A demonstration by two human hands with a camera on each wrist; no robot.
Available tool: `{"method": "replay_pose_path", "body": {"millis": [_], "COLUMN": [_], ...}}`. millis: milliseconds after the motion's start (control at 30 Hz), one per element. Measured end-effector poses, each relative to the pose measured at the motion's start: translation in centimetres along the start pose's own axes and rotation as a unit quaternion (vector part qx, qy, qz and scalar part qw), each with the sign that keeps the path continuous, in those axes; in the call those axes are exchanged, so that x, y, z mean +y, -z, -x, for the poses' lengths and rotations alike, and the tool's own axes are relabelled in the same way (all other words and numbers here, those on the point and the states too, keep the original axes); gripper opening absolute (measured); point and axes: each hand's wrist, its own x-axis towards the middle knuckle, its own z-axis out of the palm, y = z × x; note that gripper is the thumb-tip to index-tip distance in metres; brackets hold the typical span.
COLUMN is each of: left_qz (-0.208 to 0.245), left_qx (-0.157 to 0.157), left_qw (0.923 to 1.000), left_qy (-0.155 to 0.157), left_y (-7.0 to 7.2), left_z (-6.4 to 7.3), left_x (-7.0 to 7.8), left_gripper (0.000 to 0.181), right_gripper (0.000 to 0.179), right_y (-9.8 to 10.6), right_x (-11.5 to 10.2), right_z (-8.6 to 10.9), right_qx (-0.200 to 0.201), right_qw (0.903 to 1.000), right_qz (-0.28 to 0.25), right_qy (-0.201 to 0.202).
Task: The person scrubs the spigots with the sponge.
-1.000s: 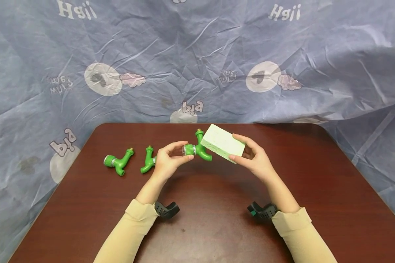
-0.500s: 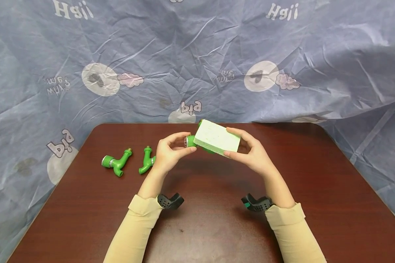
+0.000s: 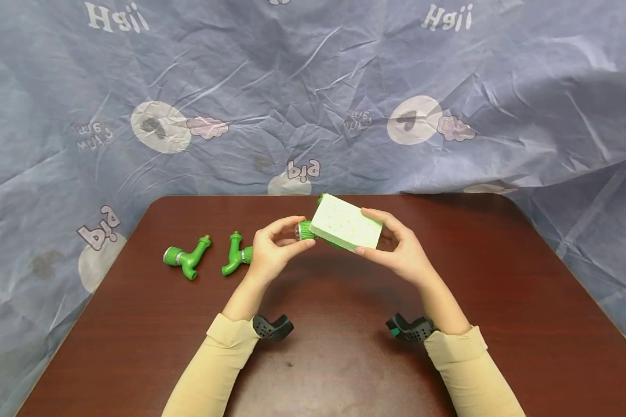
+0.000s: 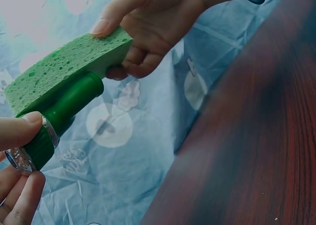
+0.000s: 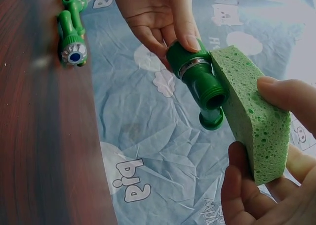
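My left hand (image 3: 273,246) pinches the ribbed knob end of a green faucet (image 5: 200,81), held up over the table. In my right hand (image 3: 399,246) is a pale green sponge (image 3: 346,223), gripped at its right end between thumb and fingers. The sponge lies along the faucet's body and hides most of it in the head view. From the right wrist view, the sponge's flat face is right at the faucet's side, and the spout's round opening shows below. The left wrist view has the faucet body directly under the sponge.
Two more green faucets lie on the table left of my hands: one farther out (image 3: 188,258), another (image 3: 235,255) close beside my left wrist. The dark red-brown table (image 3: 323,359) ends at a wrinkled blue-grey cloth (image 3: 313,104) hanging behind it.
The sponge has moved left onto the faucet and now covers most of it; a second ago the whole spout showed. In the last half second both hands have shifted slightly down.
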Motion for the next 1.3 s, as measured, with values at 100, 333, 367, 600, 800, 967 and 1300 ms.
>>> {"method": "replay_pose_path", "body": {"millis": [100,333,367,600,800,967,1300], "left_qz": [0.001,0.015,0.015,0.005,0.005,0.013,0.006], "left_qx": [-0.001,-0.012,-0.014,-0.014,-0.008,-0.007,-0.001], "left_qw": [1.0000,0.9998,0.9998,0.9999,0.9999,0.9999,1.0000], "left_qy": [-0.002,-0.007,-0.006,-0.009,-0.008,-0.005,-0.008], "left_y": [0.1,0.0,0.0,-0.3,-0.3,-0.4,-0.5], "left_z": [0.1,0.2,0.3,0.4,0.4,0.4,0.3], "left_x": [0.0,0.0,0.0,0.3,0.2,0.1,0.1], "left_gripper": [0.043,0.044,0.043,0.043,0.043,0.043,0.043], "right_gripper": [0.069,0.069,0.068,0.065,0.065,0.065,0.062], "right_y": [-0.2,-0.9,-1.0,-1.5,-1.0,-0.8,-1.4], "right_x": [-0.1,-0.8,-1.1,-2.8,-1.2,-0.6,-3.4], "right_z": [0.1,0.4,0.4,0.3,0.1,0.1,0.3], "right_qx": [-0.001,-0.013,-0.007,0.087,0.112,0.074,0.091], "right_qw": [0.9999,0.9994,0.9995,0.9962,0.9929,0.9968,0.9949], "right_qz": [-0.010,-0.009,-0.006,0.010,-0.039,-0.026,0.043], "right_qy": [0.008,0.030,0.030,0.004,-0.001,0.015,0.004]}}
